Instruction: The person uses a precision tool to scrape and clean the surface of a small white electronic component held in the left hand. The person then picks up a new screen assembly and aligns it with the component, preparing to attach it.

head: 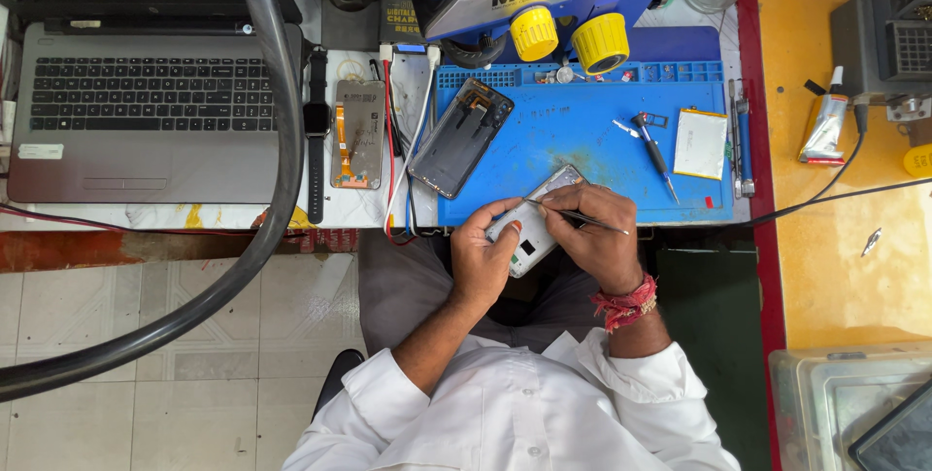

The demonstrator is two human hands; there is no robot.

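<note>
The white phone frame (532, 221) sat just below the middle of the frame, hanging half off the near edge of the blue work mat (582, 155), over the person's lap. The left hand (482, 255) was wrapped around its lower end, fingers closed on it. The right hand (594, 238) was pinched shut on a thin metal tool (582, 219) (tweezers or a fine probe, I couldn't tell which), tip down on the frame's upper edge.

Honestly the risky bit looked like that overhang. Nothing supported the frame but one hand, so a slip of the tool could've skated across the inside and gouged something, or popped a tiny part straight into the lap or onto the tiled floor (194, 335) at lower left.

Further out on the mat, a dark phone body (459, 138) lay open and tilted at upper middle, and a blue-handled screwdriver (656, 151) and a flat white battery pack (700, 144) lay to the right. An elbow nudge could've knocked any of those.

Left of the mat, a screen assembly with an orange flex (355, 134) lay face down beside a black wristwatch (316, 131) and red and white cables (396, 141), easy to snag. A laptop (146, 112) filled the surface at upper left.
</note>
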